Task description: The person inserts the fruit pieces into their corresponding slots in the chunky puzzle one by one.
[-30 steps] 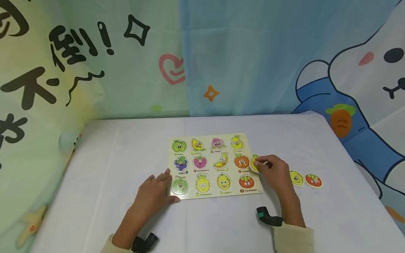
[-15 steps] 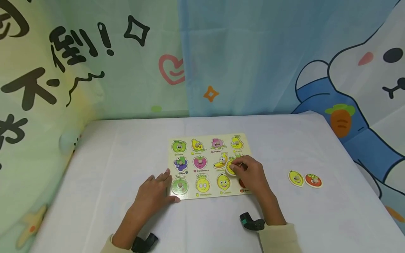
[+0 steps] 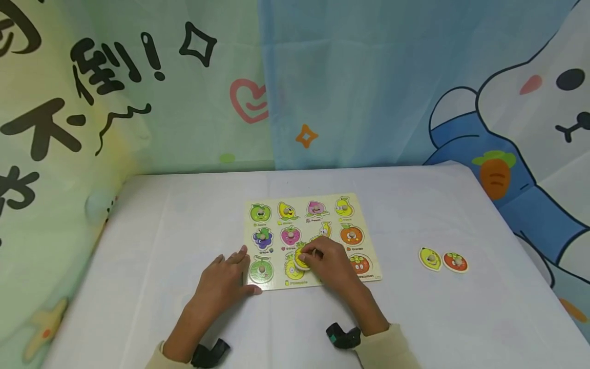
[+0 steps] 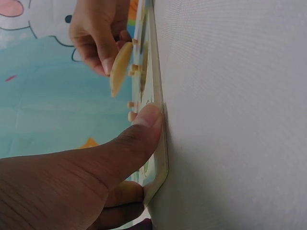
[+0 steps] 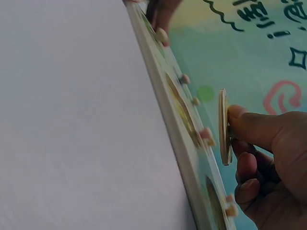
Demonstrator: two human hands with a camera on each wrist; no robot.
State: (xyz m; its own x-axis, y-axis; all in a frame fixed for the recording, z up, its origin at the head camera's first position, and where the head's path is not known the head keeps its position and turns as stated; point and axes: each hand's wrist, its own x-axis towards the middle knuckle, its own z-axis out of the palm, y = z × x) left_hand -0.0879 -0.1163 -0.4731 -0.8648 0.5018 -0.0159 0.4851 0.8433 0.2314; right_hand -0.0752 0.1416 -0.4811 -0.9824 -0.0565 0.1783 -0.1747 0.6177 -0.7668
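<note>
On the white table lies a pale fruit puzzle board [image 3: 276, 284] with several knobbed pieces seated in it. My left hand [image 3: 226, 277] holds its near left corner, thumb on the front edge and fingers along the left side. In the left wrist view the thumb [image 4: 139, 129] presses the board's rim. My right hand [image 3: 334, 264] pinches a yellow pineapple piece [image 3: 300, 259] by its knob, above the printed pineapple [image 3: 293, 271]. From the right wrist view, this piece [image 5: 223, 127] stands apart from the board surface. The right hand partly covers the banana and hides the lemon.
Two loose pieces, a yellow lemon [image 3: 430, 259] and a red persimmon [image 3: 455, 262], lie on the white tablecloth [image 3: 484, 307] to the right of the board. A printed cartoon backdrop [image 3: 359, 87] rises behind the table.
My right hand has carried the pineapple piece leftward from the board's right edge, across the orange, to over the printed pineapple. The left hand has stayed at the corner.
</note>
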